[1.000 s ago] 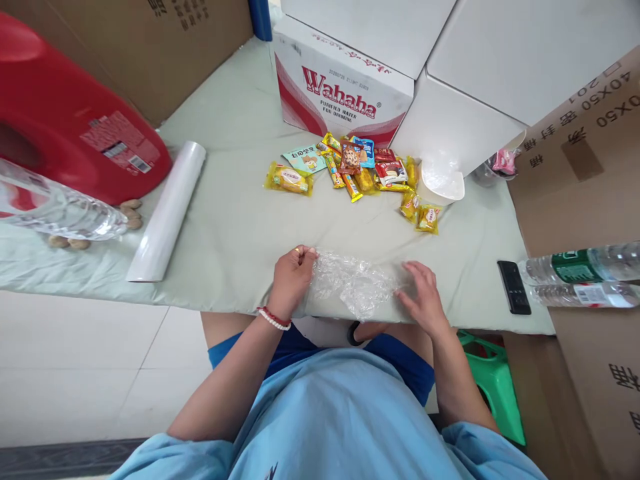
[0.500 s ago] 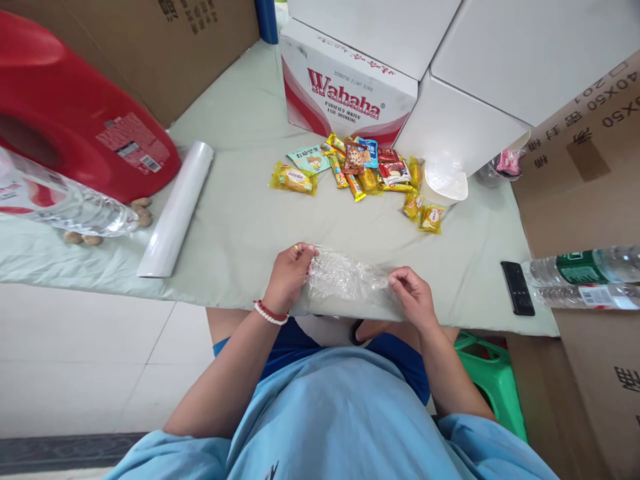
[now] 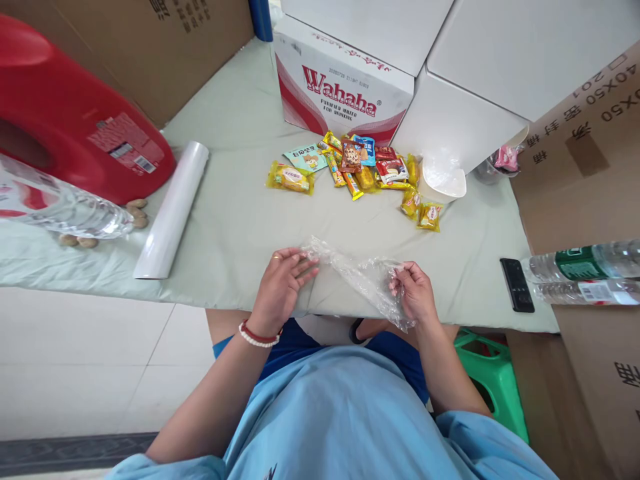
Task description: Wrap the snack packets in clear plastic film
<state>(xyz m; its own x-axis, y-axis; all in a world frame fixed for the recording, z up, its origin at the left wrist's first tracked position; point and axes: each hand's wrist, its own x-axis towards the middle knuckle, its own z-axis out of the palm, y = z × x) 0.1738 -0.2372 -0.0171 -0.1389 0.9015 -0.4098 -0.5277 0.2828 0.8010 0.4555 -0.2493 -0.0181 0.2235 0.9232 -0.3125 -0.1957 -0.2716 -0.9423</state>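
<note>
One white bowl [image 3: 447, 194] holding clear plastic [image 3: 443, 173], upper right, right hand [image 3: 417, 295] pinching crumpled film [image 3: 364, 279], lower centre, left hand [image 3: 280, 288] loosely spread beside it

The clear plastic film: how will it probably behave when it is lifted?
The clear plastic film is probably floppy, since it creases and bunches at the right hand. It is likely light, being thin enough to see through. Its shine suggests slipperiness.

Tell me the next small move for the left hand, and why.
Probably the left hand should pinch the nearby end of the clear film: that hand looks loosely spread, with no firm grip visible, while the right hand holds the other side and the film looks bunched.
</note>
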